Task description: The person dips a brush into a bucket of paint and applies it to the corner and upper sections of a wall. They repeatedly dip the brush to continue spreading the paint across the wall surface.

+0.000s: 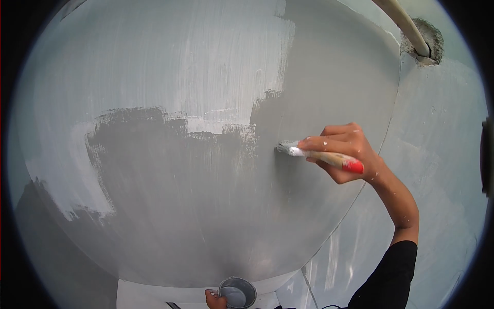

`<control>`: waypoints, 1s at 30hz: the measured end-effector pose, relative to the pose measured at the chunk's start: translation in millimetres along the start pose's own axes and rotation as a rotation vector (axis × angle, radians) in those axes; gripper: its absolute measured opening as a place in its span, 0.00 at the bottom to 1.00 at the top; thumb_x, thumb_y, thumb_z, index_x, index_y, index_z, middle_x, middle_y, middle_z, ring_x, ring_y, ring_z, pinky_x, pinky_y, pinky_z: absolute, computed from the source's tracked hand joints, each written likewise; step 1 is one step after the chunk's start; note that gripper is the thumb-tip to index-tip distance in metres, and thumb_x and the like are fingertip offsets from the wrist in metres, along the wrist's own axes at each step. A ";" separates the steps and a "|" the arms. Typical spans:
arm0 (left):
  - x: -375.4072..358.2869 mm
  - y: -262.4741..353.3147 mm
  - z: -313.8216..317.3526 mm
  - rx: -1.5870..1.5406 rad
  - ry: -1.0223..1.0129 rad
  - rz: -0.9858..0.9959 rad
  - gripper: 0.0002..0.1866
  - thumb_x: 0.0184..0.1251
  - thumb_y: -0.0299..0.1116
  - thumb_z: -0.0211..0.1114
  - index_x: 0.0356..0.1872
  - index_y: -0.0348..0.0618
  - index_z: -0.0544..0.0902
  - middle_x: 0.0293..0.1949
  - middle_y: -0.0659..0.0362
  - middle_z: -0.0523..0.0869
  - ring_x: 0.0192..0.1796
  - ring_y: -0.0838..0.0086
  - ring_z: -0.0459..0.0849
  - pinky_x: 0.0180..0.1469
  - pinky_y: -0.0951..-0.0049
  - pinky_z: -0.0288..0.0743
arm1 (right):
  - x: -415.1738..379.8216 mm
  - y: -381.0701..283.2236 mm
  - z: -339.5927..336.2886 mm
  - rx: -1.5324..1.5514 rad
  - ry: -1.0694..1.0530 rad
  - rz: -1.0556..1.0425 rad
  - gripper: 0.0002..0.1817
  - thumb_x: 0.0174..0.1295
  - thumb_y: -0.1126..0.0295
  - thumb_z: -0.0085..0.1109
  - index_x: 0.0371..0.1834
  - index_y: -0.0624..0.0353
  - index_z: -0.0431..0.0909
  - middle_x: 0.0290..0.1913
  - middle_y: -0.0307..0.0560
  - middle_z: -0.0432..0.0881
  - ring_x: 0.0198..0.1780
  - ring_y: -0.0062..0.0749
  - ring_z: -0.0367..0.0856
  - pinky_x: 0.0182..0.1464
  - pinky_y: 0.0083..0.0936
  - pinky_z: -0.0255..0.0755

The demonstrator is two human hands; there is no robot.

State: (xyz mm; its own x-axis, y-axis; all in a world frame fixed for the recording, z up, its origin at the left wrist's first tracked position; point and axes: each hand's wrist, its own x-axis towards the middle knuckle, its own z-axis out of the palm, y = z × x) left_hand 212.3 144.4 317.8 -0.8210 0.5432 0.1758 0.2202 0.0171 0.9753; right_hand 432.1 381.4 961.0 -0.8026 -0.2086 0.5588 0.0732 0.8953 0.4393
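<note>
My right hand (342, 152), flecked with white paint, is closed around a paintbrush (327, 156) that has a wooden handle with a red end. The brush's paint-coated bristles point left and lie at the grey wall (216, 190). Pale paint (211, 67) covers the wall's upper and left parts in streaky strokes with ragged edges. Low in the view, my left hand (215, 299) grips the rim of a dark paint cup (237, 292). Light grey paint lies inside the cup.
On the upper right, a pale pipe (411, 31) enters a rough hole (432, 41) in the pale side wall (437, 144). A corner line runs down between the two walls. Below the grey wall is a white surface (154, 293). A dark object (486, 157) shows at the right edge.
</note>
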 end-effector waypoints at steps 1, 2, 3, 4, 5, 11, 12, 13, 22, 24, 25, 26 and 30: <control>-0.1 -2.7 -0.3 -0.006 -0.003 0.046 0.17 0.57 0.21 0.54 0.50 0.37 0.75 0.29 0.55 0.76 0.29 0.64 0.75 0.33 0.60 0.74 | 16.6 15.2 -10.2 0.035 0.011 0.006 0.08 0.54 0.76 0.73 0.38 0.58 0.90 0.37 0.43 0.93 0.31 0.28 0.89 0.32 0.21 0.80; -0.6 -0.6 -0.5 0.003 -0.001 0.018 0.17 0.56 0.21 0.54 0.49 0.37 0.75 0.29 0.55 0.76 0.29 0.64 0.75 0.32 0.60 0.73 | 26.1 36.7 -10.9 0.210 0.097 0.022 0.07 0.54 0.77 0.71 0.37 0.60 0.90 0.38 0.45 0.93 0.31 0.32 0.90 0.35 0.24 0.82; 1.1 4.0 -1.3 0.013 0.004 -0.010 0.16 0.56 0.21 0.53 0.48 0.37 0.74 0.28 0.55 0.75 0.28 0.64 0.74 0.31 0.60 0.73 | 40.3 56.0 -16.3 0.121 0.187 -0.059 0.08 0.54 0.75 0.71 0.38 0.62 0.91 0.37 0.47 0.93 0.33 0.33 0.90 0.38 0.26 0.83; 3.0 6.5 -2.0 0.022 0.013 -0.037 0.16 0.56 0.21 0.53 0.48 0.38 0.74 0.28 0.55 0.75 0.28 0.65 0.74 0.31 0.60 0.73 | 55.8 68.9 -31.7 0.084 0.147 -0.080 0.09 0.55 0.73 0.72 0.39 0.63 0.90 0.36 0.49 0.93 0.33 0.32 0.91 0.39 0.25 0.84; 4.8 1.3 -3.2 0.028 0.012 -0.050 0.15 0.56 0.20 0.53 0.47 0.38 0.74 0.28 0.55 0.75 0.27 0.65 0.74 0.30 0.60 0.73 | 69.1 81.2 -40.5 0.074 0.171 -0.108 0.10 0.57 0.72 0.73 0.39 0.65 0.90 0.35 0.51 0.92 0.32 0.32 0.91 0.39 0.24 0.84; 7.9 -25.2 1.3 0.048 0.035 -0.029 0.13 0.56 0.20 0.51 0.44 0.38 0.71 0.26 0.57 0.73 0.24 0.67 0.72 0.25 0.63 0.71 | 137.0 93.0 -115.5 -0.351 0.541 -0.337 0.04 0.60 0.80 0.73 0.37 0.62 0.90 0.44 0.50 0.92 0.41 0.35 0.92 0.46 0.28 0.87; 5.0 -20.4 2.3 0.048 0.032 -0.044 0.13 0.56 0.20 0.51 0.44 0.38 0.71 0.26 0.57 0.73 0.24 0.67 0.72 0.25 0.63 0.71 | 148.3 105.5 -121.1 -0.358 0.611 -0.399 0.05 0.59 0.80 0.73 0.37 0.61 0.90 0.43 0.50 0.93 0.41 0.35 0.92 0.46 0.28 0.87; 4.3 -14.1 2.4 0.048 0.029 -0.059 0.13 0.56 0.20 0.51 0.44 0.38 0.71 0.26 0.57 0.73 0.24 0.68 0.72 0.24 0.63 0.71 | 155.9 111.2 -123.1 -0.365 0.681 -0.461 0.06 0.58 0.80 0.74 0.37 0.60 0.90 0.42 0.49 0.93 0.42 0.35 0.92 0.46 0.28 0.87; -3.3 -3.6 1.8 0.037 0.034 -0.096 0.13 0.57 0.21 0.53 0.44 0.39 0.74 0.27 0.56 0.76 0.27 0.66 0.75 0.31 0.61 0.74 | 177.0 101.7 -66.4 -0.611 0.756 -0.341 0.10 0.57 0.77 0.70 0.42 0.62 0.91 0.39 0.52 0.92 0.34 0.40 0.89 0.37 0.32 0.82; -4.4 6.8 -6.4 0.063 0.028 -0.101 0.13 0.56 0.21 0.53 0.44 0.40 0.74 0.28 0.56 0.76 0.29 0.66 0.74 0.34 0.61 0.74 | 154.1 98.7 -32.3 -0.799 0.677 -0.276 0.14 0.59 0.75 0.73 0.49 0.57 0.89 0.47 0.45 0.93 0.41 0.33 0.92 0.46 0.24 0.86; -3.6 10.0 -6.1 0.070 0.027 -0.105 0.13 0.56 0.21 0.53 0.44 0.40 0.74 0.28 0.56 0.76 0.30 0.66 0.74 0.35 0.61 0.74 | 147.9 94.4 -25.0 -0.751 0.693 -0.322 0.17 0.55 0.75 0.74 0.49 0.53 0.89 0.43 0.40 0.93 0.38 0.31 0.91 0.42 0.24 0.86; -3.3 1.0 -5.7 0.041 0.045 -0.074 0.13 0.55 0.21 0.54 0.43 0.40 0.74 0.28 0.56 0.76 0.31 0.66 0.73 0.36 0.61 0.74 | 142.0 85.0 -21.4 -0.702 0.707 -0.369 0.20 0.51 0.75 0.75 0.50 0.49 0.89 0.38 0.36 0.93 0.35 0.30 0.91 0.37 0.23 0.86; -2.1 -2.4 -10.4 0.026 0.101 -0.020 0.13 0.54 0.20 0.54 0.42 0.41 0.74 0.28 0.57 0.75 0.31 0.66 0.72 0.36 0.61 0.73 | 133.0 55.6 -39.5 -0.657 0.559 -0.319 0.18 0.55 0.76 0.77 0.51 0.53 0.90 0.43 0.39 0.94 0.33 0.24 0.89 0.36 0.19 0.83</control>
State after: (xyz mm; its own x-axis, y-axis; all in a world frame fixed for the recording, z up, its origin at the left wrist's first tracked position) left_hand 208.1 134.4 316.4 -0.8738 0.4555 0.1705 0.2162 0.0498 0.9751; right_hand 352.8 387.8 1087.4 -0.4520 -0.7204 0.5261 0.3563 0.3949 0.8468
